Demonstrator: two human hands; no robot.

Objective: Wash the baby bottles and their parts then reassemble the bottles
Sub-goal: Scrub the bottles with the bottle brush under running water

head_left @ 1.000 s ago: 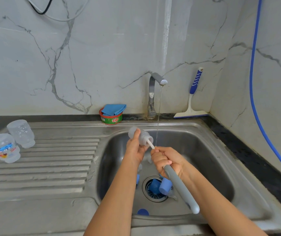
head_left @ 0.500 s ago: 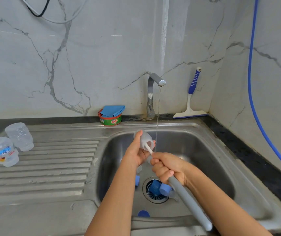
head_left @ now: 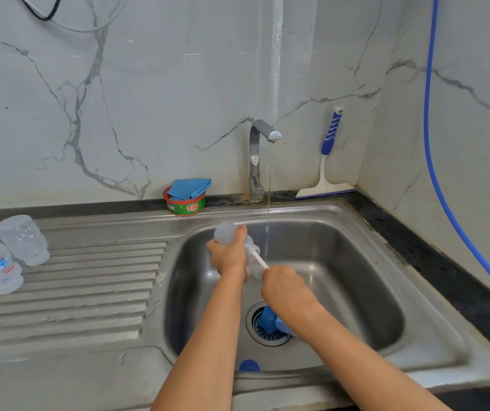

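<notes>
Over a steel sink under a marble wall, the left hand grips a clear baby bottle beside the tap's thin stream, while the right hand is closed round the brush stem entering its mouth

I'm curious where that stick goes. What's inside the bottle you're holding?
The white brush stem goes into the clear bottle; its end is hidden by the left hand.
</notes>
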